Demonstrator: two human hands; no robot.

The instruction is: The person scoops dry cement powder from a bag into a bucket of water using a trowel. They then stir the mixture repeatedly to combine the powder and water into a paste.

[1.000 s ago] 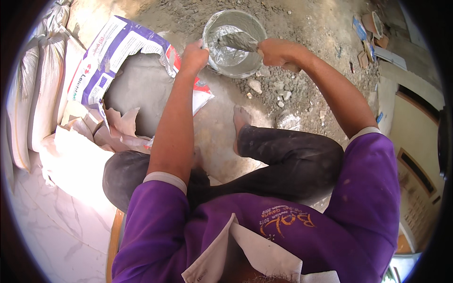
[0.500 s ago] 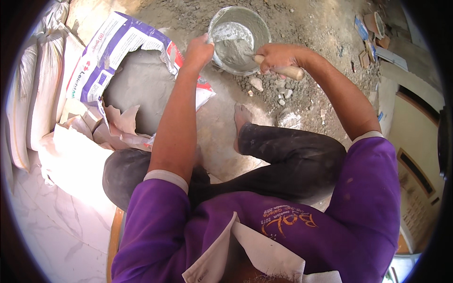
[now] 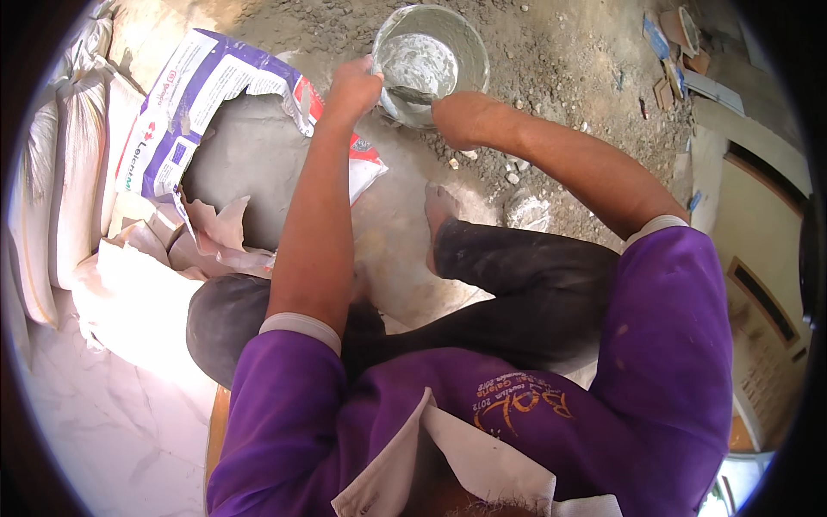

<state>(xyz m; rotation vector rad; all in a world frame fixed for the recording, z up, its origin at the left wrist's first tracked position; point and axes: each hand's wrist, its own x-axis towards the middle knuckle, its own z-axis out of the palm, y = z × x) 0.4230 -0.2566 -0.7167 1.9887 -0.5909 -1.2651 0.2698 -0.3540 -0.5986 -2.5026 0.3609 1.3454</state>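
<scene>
A grey-smeared bucket point(image 3: 472, 53) stands on the ground at the top middle, with wet grey mortar inside. My left hand point(image 3: 355, 87) is closed on the left side of its rim. My right hand point(image 3: 463, 119) is closed at the bucket's near right edge, around the handle of a trowel, which it now hides. The trowel's blade point(image 3: 411, 95) dips low inside the bucket, near the left wall. Left of my left forearm lies a torn-open bag point(image 3: 165, 129) with grey powder point(image 3: 245, 159) showing through the hole.
Full white sacks point(image 3: 79, 172) stand at the far left beside a marble-patterned tile floor point(image 3: 121, 405). Rubble and loose stones point(image 3: 517, 168) lie right of the bucket. Broken tile pieces point(image 3: 668, 90) and a pot point(image 3: 680, 33) sit at the upper right. My bare foot point(image 3: 439, 211) is just below the bucket.
My right hand has moved left and turned, so the wooden handle no longer shows. The trowel blade has swung toward the bucket's left wall, and the mortar heaped on it is gone from view.
</scene>
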